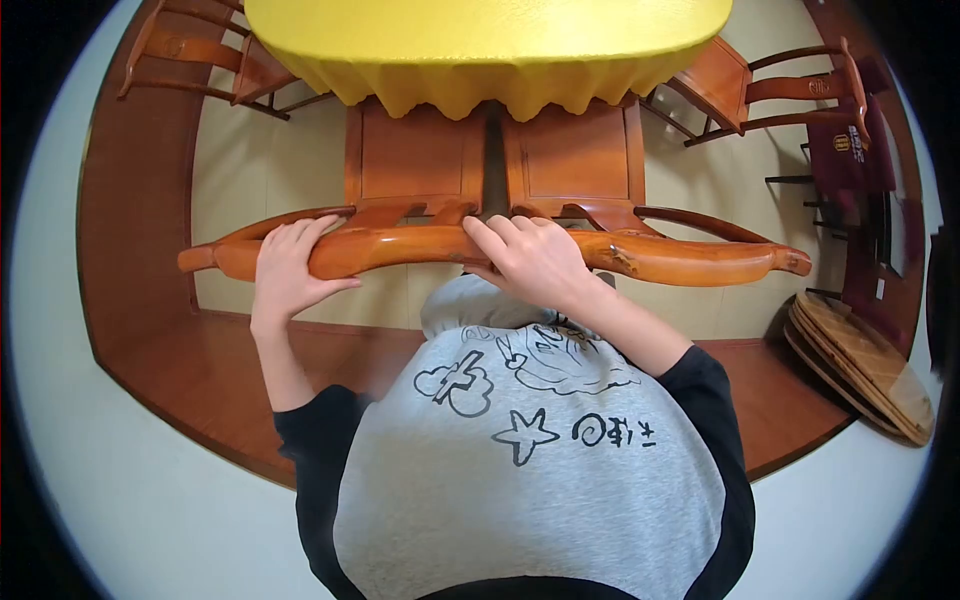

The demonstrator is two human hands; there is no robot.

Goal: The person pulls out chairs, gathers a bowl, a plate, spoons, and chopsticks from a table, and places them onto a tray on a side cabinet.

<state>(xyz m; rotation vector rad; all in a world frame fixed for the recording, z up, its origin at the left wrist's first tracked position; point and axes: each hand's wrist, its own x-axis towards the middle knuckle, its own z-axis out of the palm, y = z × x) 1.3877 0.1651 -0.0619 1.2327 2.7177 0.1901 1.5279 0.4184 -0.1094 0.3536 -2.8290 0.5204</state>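
Note:
Two wooden chairs stand side by side in front of me, with their brown seats, the left chair seat [415,155] and the right chair seat [575,155], facing the table. Their curved top rails run across the view; any join between them is hidden near my right hand. My left hand [290,268] grips the left top rail [400,247], fingers over its far side and thumb along the near side. Around the rails' middle, my right hand [530,255] is closed with bent fingers. The right top rail [690,262] extends beyond it, with a dark worn mark.
A table with a yellow cloth [490,45] overhangs the seats' far edges. More wooden chairs stand at the left [200,55] and right [780,90]. Round wooden boards [865,360] lean at the right wall. A maroon-covered chair [850,150] stands near them.

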